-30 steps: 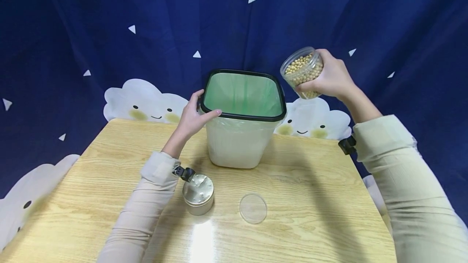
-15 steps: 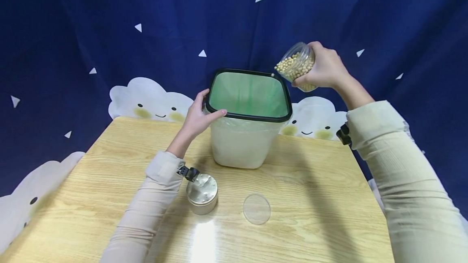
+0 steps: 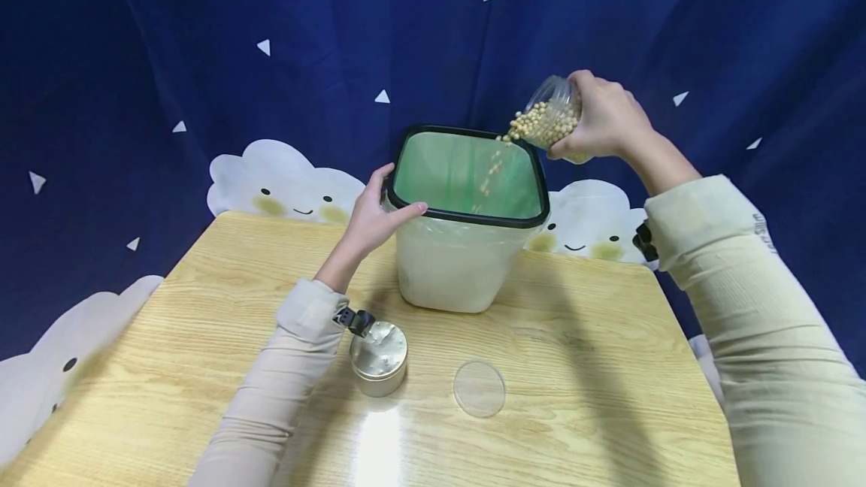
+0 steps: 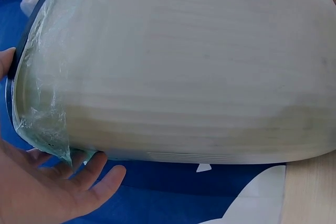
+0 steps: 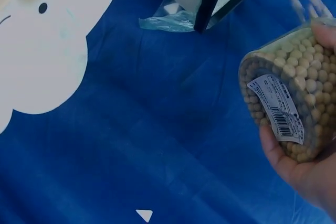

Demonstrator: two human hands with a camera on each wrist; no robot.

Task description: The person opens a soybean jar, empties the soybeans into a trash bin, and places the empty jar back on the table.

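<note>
Both hands grip: jar (image 3: 549, 120), bin rim (image 3: 406, 205).

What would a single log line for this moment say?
right hand: grips tilted jar | beans: falling into bin | left hand: holds bin rim | lid: on table

On the table (image 3: 203, 307), the tin (image 3: 378, 357) and lid (image 3: 479, 388) lie before the bin (image 3: 467, 261).
</note>
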